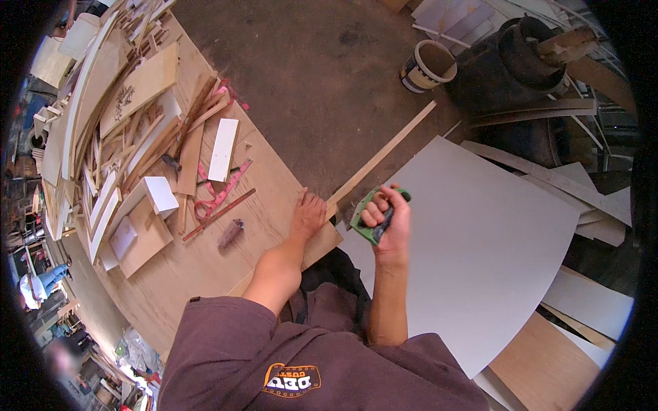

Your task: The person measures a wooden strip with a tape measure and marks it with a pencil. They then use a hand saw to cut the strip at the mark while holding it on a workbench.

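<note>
My right hand (387, 216) is closed round the green and black handle of a hand saw (359, 225). Its blade, seen nearly edge-on, is hard to make out beside the wood. At the corner of the plywood table, my left hand (310, 214) bears down with bent fingers on a long, narrow wooden strip (384, 157). The strip juts past the table edge over the floor, and the saw is close to it, just right of my left hand. Whether the teeth touch the wood I cannot tell.
On the plywood table (267, 198) lie a white board (223, 149), a pink tape measure (223, 195), a hammer (171, 162), a brown block (231, 233) and piled offcuts (127, 130). A large white sheet (473, 246) stands at right; a bucket (428, 66) and black drum (510, 61) sit beyond.
</note>
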A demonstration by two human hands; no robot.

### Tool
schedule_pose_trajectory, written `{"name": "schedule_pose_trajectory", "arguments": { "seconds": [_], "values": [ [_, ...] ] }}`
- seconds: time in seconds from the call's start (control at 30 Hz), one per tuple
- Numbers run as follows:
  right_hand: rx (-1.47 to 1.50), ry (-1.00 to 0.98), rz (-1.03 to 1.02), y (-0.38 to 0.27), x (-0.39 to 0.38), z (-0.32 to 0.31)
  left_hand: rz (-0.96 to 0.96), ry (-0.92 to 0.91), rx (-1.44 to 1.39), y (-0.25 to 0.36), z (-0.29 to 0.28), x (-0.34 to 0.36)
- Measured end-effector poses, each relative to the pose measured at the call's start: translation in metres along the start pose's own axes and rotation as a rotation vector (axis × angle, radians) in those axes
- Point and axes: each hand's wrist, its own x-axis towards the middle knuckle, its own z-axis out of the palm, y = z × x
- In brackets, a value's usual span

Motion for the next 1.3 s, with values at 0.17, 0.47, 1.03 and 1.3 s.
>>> {"name": "schedule_pose_trajectory", "arguments": {
  "seconds": [0.17, 0.47, 1.03, 1.3],
  "values": [
    [-0.133, 0.254, -0.195, 0.046, 0.058, -0.023, 0.044, -0.028, -0.004, 0.011, -0.009, 0.01],
    [-0.136, 0.188, -0.107, 0.035, 0.02, -0.009, -0.008, 0.029, -0.019, 0.006, -0.004, 0.01],
    [-0.17, 0.252, -0.172, 0.042, 0.067, -0.023, 0.018, -0.041, -0.06, 0.011, -0.004, 0.01],
    [-0.124, 0.178, -0.083, 0.037, 0.009, -0.006, 0.001, -0.031, -0.014, 0.002, -0.002, 0.003]
  ]
}}
